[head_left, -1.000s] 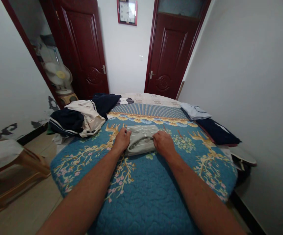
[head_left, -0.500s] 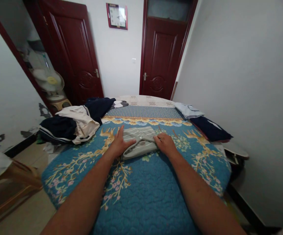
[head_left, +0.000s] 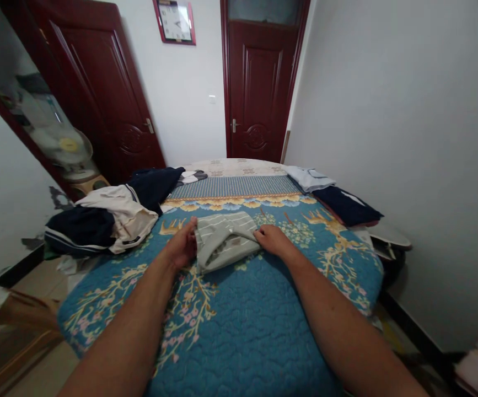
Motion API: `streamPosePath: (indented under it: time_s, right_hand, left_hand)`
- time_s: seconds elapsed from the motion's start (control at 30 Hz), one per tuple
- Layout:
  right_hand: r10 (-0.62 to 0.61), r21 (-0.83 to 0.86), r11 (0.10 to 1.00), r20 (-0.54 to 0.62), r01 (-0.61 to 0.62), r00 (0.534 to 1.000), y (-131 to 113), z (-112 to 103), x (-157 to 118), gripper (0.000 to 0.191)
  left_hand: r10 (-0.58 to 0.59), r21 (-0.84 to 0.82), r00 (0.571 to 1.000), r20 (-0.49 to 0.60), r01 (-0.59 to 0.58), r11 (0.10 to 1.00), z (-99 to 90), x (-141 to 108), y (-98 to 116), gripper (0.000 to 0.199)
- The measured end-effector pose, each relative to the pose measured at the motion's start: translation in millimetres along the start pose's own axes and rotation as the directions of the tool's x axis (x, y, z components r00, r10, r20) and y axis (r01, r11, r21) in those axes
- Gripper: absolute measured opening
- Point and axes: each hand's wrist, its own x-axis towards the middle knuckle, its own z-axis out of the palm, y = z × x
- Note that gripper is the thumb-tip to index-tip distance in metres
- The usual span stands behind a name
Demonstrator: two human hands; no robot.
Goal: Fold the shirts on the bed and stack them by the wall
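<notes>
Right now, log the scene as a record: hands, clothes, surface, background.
Left hand: at left edge of striped garment; grip unclear
Right hand: fingertips closed on its right edge
Striped garment: grey-green, pale stripes, folded into a compact shape, lying on the cover
Cover: blue, quilted, floral and deer pattern
Left side: loose heap, with cream garment and navy garment
Right side: light blue folded garment, dark navy folded garment
Background: two dark red doors, wall clock, fan

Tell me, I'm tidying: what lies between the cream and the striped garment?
The left hand and a bare strip of the blue patterned cover, in the head view.
</notes>
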Motion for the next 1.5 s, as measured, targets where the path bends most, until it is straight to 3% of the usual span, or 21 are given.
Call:
streamPosePath:
  time_s: [0.1,0.2,0.47,0.67,0.8,0.9,1.0,1.07,1.13,1.2,1.27,1.4,1.5]
  right_hand:
    - [-0.022,0.048,0.999,-0.028,0.023,0.999,2.3,0.4,0.5,0.031]
    - [-0.058,0.089,0.994,-0.049,0.063,0.997,2.3,-0.4,-0.8,0.027]
    - [-0.168,0.224,0.956,-0.107,0.188,0.98,2.7,0.7,0.4,0.024]
    - [-0.185,0.24,0.946,-0.145,0.216,0.972,-0.6,5.5,3.1,0.024]
    - [-0.113,0.339,0.922,-0.226,0.187,0.967,-5.9,8.7,2.4,0.026]
    - [0.032,0.579,0.803,-0.284,0.145,0.958,-10.7,9.3,2.3,0.038]
    - [0.147,0.89,0.457,-0.08,0.004,0.986,-18.9,7.7,0.8,0.054]
    - [0.069,0.964,0.219,0.139,-0.151,0.988,-27.4,5.5,-2.9,0.064]
    - [-0.086,0.959,0.098,0.274,-0.266,0.958,-36.9,3.3,-8.6,0.071]
    - [-0.197,0.949,0.044,0.314,-0.312,0.929,-45.0,2.6,-14.1,0.072]
    - [-0.214,0.946,0.014,0.32,-0.325,0.923,-49.1,4.5,-16.9,0.069]
    - [-0.108,0.95,0.016,0.311,-0.311,0.944,-44.6,13.9,-13.3,0.048]
    - [0.009,0.952,0.055,0.301,-0.301,0.954,-36.0,18.7,-7.7,0.038]
  left_hand:
    - [-0.105,-0.098,0.984,0.145,0.12,0.988,-0.5,-2.7,7.1,0.081]
    - [-0.116,-0.127,0.976,0.185,0.14,0.982,2.9,-1.0,10.3,0.083]
    - [-0.121,-0.17,0.964,0.238,0.164,0.972,5.7,7.4,5.9,0.056]
    - [-0.232,-0.004,0.959,0.16,0.236,0.972,3.3,1.3,1.4,0.047]
    - [-0.157,0.003,0.976,0.15,0.158,0.987,6.7,-6.9,0.5,0.036]
    - [-0.044,-0.084,0.987,0.156,0.058,0.995,13.8,-13.3,1.7,0.046]
    - [0.054,-0.214,0.985,0.162,-0.019,0.977,21.3,-15.8,3.1,0.065]
    - [0.085,-0.285,0.986,0.146,-0.04,0.958,25.9,-15.1,2.6,0.072]
    - [0.103,-0.325,0.987,0.122,-0.059,0.944,30.6,-13.8,0.7,0.075]
    - [0.124,-0.351,0.988,0.096,-0.083,0.933,35.4,-12.8,-2.3,0.077]
    - [0.138,-0.384,0.988,0.065,-0.103,0.918,39.3,-12.0,-5.1,0.08]
    - [0.134,-0.451,0.99,0.033,-0.104,0.886,40.2,-9.3,-8.4,0.077]
    - [0.079,-0.45,0.996,0.052,-0.047,0.892,36.9,-6.8,-9.6,0.06]
